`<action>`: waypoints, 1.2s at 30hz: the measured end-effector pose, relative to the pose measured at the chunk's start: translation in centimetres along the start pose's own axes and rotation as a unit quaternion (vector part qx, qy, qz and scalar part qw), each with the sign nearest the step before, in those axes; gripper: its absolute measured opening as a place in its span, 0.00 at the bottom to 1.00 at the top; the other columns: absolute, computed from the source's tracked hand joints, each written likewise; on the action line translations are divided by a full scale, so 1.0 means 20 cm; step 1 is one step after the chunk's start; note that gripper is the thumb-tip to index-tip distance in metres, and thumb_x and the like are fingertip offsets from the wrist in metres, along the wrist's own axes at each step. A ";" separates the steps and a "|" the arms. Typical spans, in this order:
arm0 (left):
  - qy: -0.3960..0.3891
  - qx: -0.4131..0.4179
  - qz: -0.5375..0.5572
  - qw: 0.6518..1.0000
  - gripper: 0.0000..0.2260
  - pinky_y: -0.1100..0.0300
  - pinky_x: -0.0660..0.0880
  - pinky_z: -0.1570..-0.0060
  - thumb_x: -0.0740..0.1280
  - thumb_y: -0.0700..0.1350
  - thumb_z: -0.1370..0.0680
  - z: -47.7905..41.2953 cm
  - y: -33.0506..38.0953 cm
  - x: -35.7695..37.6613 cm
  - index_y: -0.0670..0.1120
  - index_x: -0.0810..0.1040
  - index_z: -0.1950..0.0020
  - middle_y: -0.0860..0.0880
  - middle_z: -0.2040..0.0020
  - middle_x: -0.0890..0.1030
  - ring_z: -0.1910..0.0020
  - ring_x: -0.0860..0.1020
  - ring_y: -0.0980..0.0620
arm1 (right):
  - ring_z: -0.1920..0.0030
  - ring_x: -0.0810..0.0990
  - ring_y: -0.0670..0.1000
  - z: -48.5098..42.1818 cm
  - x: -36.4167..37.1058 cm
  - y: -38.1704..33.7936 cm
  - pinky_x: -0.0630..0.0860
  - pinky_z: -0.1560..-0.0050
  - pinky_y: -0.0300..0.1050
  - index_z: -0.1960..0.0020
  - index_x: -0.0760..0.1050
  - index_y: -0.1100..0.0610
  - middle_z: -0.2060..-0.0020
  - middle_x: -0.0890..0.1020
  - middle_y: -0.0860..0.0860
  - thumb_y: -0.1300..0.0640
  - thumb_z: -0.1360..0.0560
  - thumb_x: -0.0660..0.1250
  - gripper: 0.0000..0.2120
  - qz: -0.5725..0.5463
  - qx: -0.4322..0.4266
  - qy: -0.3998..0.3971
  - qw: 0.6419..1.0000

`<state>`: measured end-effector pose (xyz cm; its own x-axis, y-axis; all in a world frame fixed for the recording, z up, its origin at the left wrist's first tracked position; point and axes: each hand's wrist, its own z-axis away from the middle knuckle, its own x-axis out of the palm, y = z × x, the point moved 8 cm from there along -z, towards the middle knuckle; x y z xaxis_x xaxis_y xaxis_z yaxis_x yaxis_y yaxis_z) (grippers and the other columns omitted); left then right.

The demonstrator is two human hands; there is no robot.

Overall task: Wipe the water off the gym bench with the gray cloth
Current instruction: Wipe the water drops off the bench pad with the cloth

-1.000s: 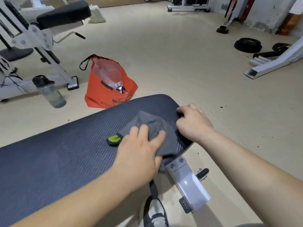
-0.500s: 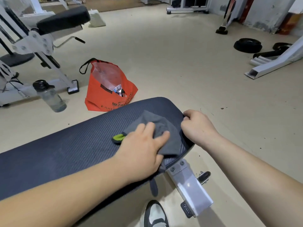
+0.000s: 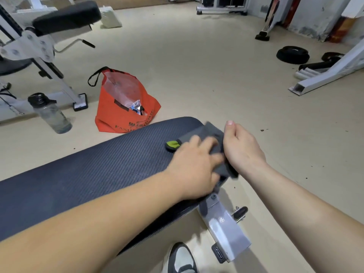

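Note:
The dark blue ribbed gym bench (image 3: 94, 174) runs from lower left to its rounded end at centre. The gray cloth (image 3: 208, 133), with a green and black tab at one corner, lies at that right end. My left hand (image 3: 195, 166) presses flat on the cloth, fingers spread over it. My right hand (image 3: 240, 146) grips the cloth's right edge at the bench end, fingers curled, thumb up. The cloth's near part hangs past the bench edge, blurred. No water is visible on the bench.
The bench's grey metal leg (image 3: 224, 223) sticks out below my hands, a shoe (image 3: 181, 259) beside it. An orange bag (image 3: 122, 107) and a clear bottle (image 3: 51, 113) stand on the floor behind the bench. A white exercise machine (image 3: 39, 44) is at left, weight plates (image 3: 293, 55) at right.
Both hands and the cloth have slid right toward the bench end. My right hand went from resting on the edge to gripping the cloth's edge.

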<state>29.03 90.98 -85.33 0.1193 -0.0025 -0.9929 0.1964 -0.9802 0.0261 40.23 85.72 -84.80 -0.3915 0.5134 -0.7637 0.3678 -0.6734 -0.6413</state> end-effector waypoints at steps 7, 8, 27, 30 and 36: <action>-0.016 -0.069 -0.036 0.997 0.26 0.48 0.73 0.39 0.59 0.53 0.25 0.06 -0.46 -0.03 0.61 0.70 0.25 0.47 0.30 0.72 0.41 0.72 0.39 | 0.47 0.77 0.59 0.01 0.02 -0.05 0.73 0.44 0.56 0.64 0.63 0.51 0.54 0.79 0.53 0.42 0.16 0.43 0.24 -0.008 -0.012 -0.009 1.000; -0.024 -0.170 -0.053 0.984 0.25 0.47 0.72 0.39 0.60 0.54 0.23 0.06 -0.55 -0.02 0.61 0.69 0.24 0.46 0.29 0.71 0.39 0.70 0.38 | 0.49 0.76 0.59 0.02 0.03 -0.05 0.72 0.46 0.55 0.65 0.62 0.51 0.56 0.77 0.53 0.43 0.15 0.44 0.24 -0.010 -0.018 -0.011 1.000; -0.033 -0.220 0.699 0.680 0.16 0.64 0.74 0.63 0.58 0.33 0.19 0.47 -0.09 -0.33 0.46 0.82 0.42 0.52 0.61 0.84 0.64 0.80 0.55 | 0.44 0.86 0.57 0.35 0.02 -0.32 0.76 0.33 0.60 0.45 0.85 0.62 0.47 0.88 0.59 0.35 0.22 0.61 0.31 -0.304 -0.078 -0.327 0.892; -0.071 -0.266 0.751 0.601 0.11 0.65 0.73 0.70 0.61 0.36 0.19 0.45 -0.20 -0.40 0.46 0.79 0.57 0.49 0.71 0.77 0.74 0.75 0.54 | 0.48 0.87 0.54 0.39 0.01 -0.36 0.80 0.45 0.50 0.43 0.84 0.57 0.51 0.89 0.53 0.37 0.25 0.64 0.26 -0.367 -0.063 -0.385 0.845; 0.062 -0.450 0.413 0.789 0.07 0.56 0.79 0.58 0.64 0.39 0.22 0.44 -0.74 -0.39 0.47 0.80 0.49 0.43 0.53 0.81 0.59 0.79 0.45 | 0.55 0.81 0.50 0.18 0.12 -0.19 0.76 0.55 0.44 0.48 0.82 0.54 0.57 0.84 0.49 0.54 0.24 0.73 0.07 -0.091 -0.086 -0.179 0.976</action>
<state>16.66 103.76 -78.93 0.6517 -0.4932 -0.5762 0.6075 -0.1154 0.7859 34.81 87.50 -83.97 -0.7210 0.3772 -0.5812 0.3886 -0.4743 -0.7899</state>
